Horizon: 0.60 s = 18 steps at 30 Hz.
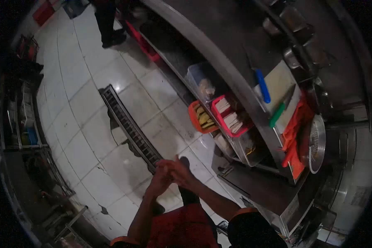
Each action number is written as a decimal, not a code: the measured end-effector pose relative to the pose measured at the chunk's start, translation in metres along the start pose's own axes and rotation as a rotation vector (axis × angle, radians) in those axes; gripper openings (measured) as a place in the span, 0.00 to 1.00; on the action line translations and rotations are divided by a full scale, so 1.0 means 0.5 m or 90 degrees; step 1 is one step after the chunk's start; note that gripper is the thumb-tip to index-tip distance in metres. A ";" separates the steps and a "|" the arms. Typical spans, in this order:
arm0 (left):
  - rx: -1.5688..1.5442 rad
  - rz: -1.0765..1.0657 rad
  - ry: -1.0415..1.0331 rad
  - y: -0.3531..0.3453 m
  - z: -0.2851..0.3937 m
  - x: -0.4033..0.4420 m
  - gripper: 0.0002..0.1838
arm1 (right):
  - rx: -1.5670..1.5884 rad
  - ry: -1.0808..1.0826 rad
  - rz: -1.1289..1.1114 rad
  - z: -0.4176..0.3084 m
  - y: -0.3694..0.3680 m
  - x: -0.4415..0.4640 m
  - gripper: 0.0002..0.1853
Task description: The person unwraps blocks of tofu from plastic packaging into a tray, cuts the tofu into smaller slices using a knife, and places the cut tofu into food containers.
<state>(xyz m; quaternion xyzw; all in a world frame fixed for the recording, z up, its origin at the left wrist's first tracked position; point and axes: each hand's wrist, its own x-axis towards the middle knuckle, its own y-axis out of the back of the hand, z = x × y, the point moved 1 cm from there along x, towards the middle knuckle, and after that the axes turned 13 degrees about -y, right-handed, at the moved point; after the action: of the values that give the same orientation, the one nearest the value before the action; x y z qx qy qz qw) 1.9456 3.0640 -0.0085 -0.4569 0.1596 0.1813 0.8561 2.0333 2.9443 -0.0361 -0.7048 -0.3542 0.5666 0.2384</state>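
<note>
In front of the red apron (173,226), my left hand (161,177) and my right hand (182,172) meet over the tiled floor. Their fingers are closed against each other and look partly interlaced. Anything small between the palms is hidden, and dim light blurs the fingers. Both hands are well apart from the counter. Beneath them, a metal floor drain grate (130,124) runs away across the tiles, and my dark shoe (184,162) shows just beyond the right hand.
On the right stands a steel counter (219,45) with a blue-handled knife (262,86), a cutting board (279,82), an orange cloth (295,136) and a round strainer (317,144). Its shelf holds a pink basket (239,133) and an orange basket (194,120). Another person's legs (106,20) stand farther back.
</note>
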 end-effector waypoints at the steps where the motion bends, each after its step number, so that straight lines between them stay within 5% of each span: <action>1: -0.061 0.006 -0.003 0.000 0.016 0.011 0.19 | -0.012 -0.028 -0.108 -0.034 -0.107 -0.020 0.35; 3: -0.088 0.100 -0.090 0.065 0.034 0.030 0.18 | -0.307 0.327 0.045 -0.105 -0.258 -0.064 0.28; 4: -0.061 0.191 -0.178 0.104 0.037 0.034 0.19 | -0.317 0.360 0.033 -0.138 -0.302 -0.092 0.28; 7: -0.040 0.245 -0.172 0.085 0.052 0.032 0.23 | -0.733 0.735 0.082 -0.200 -0.396 -0.150 0.28; 8: 0.120 0.075 -0.282 0.060 0.050 0.085 0.27 | -0.811 0.738 0.095 -0.190 -0.384 -0.127 0.28; 10: 0.290 -0.080 -0.374 0.016 0.086 0.084 0.31 | -0.967 0.534 0.185 -0.134 -0.293 -0.032 0.31; 11: 0.120 -0.005 -0.315 -0.012 0.141 0.048 0.34 | -1.035 0.457 0.276 -0.141 -0.259 -0.023 0.33; 12: -0.052 0.060 -0.264 -0.049 0.215 0.024 0.38 | -1.192 0.494 0.539 -0.199 -0.293 -0.098 0.38; 13: -0.226 0.116 -0.208 -0.077 0.279 0.007 0.41 | -1.096 0.639 0.507 -0.254 -0.234 -0.097 0.37; 14: -0.069 0.196 -0.297 -0.072 0.335 -0.032 0.41 | -0.933 0.767 0.545 -0.319 -0.202 -0.121 0.34; 15: 0.088 0.281 -0.384 -0.051 0.385 -0.071 0.40 | -1.006 0.827 0.750 -0.410 -0.227 -0.214 0.32; 18: 0.202 0.392 -0.413 0.006 0.444 -0.193 0.41 | -0.983 0.675 1.132 -0.611 -0.174 -0.308 0.26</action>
<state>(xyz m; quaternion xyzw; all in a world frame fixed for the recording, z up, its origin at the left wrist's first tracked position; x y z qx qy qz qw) 1.8831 3.2362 0.1497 -0.1717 0.0373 0.5333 0.8275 2.2922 2.9009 0.1999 -0.7894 0.1376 -0.1677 -0.5743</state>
